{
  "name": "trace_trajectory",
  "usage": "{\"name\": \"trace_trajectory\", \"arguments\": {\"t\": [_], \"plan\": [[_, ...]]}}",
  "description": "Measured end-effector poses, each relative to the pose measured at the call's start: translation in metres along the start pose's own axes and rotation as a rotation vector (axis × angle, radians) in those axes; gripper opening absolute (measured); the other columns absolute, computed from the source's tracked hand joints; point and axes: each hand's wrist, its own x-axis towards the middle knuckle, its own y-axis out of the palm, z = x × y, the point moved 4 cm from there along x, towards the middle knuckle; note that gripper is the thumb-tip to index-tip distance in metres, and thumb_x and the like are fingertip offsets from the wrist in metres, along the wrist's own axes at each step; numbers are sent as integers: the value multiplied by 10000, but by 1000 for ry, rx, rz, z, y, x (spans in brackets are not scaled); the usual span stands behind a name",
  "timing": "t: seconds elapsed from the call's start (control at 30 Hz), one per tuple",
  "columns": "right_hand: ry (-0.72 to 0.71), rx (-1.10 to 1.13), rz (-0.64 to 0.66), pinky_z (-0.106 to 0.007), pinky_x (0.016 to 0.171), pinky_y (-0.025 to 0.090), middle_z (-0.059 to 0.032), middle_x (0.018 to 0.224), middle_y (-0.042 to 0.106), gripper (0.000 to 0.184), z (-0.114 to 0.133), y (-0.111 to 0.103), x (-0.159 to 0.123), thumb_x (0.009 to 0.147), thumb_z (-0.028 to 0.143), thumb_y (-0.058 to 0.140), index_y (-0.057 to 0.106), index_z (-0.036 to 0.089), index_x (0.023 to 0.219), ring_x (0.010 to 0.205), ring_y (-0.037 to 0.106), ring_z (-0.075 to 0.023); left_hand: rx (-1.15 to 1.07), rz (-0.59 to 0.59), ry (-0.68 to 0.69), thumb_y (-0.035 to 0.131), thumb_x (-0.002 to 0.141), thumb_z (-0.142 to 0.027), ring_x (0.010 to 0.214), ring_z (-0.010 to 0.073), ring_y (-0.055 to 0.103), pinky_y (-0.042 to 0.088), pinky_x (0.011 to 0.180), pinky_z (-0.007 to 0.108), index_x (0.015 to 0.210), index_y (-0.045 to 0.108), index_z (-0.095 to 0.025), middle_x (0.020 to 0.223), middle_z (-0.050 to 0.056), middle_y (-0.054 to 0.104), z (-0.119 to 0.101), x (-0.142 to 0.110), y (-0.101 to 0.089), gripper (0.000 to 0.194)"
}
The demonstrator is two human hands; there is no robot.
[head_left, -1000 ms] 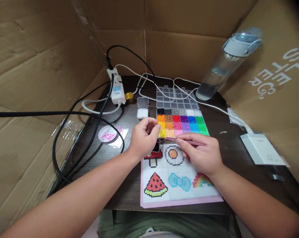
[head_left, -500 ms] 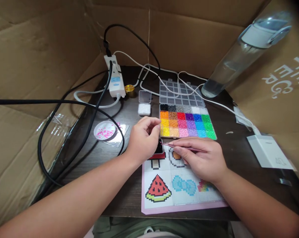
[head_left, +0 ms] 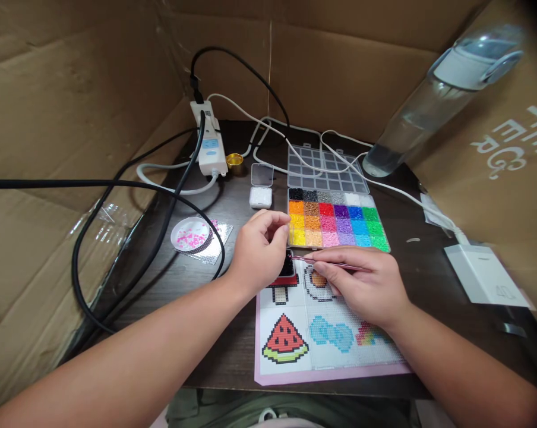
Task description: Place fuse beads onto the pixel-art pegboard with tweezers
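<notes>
My left hand is closed around a small clear box of black beads, its thumb and fingers largely hiding the box; what looks like its clear lid stands up by the fingertips. Between the thumb and fingers of my right hand are pink tweezers, their tips pointing left at the black beads. Whether the tips grip a bead is too small to tell. Under both hands lies a pattern sheet with a watermelon picture. A clear pegboard covers its right part, and an egg-like bead outline shows there.
Beyond my hands sits an open sorting case of coloured beads. At left are a white dish of pink beads and a small pegboard. Cables, a power strip, a white charger and a water bottle surround the space.
The view has shifted very slightly. The tweezer tips stay by the black beads, and both hands keep nearly the same pose.
</notes>
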Motion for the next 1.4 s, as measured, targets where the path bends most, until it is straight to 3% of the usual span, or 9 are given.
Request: {"name": "trace_trajectory", "arguments": {"t": [1.4], "plan": [[80, 32, 49, -202, 367, 468, -52, 740, 784, 135, -2, 6, 0, 832, 248, 707, 827, 220, 887, 466, 628, -114, 8, -6, 5, 595, 833, -135, 772, 149, 639, 534, 726, 294, 857, 669, -189, 855, 30, 680, 0, 0, 1, 95]]}}
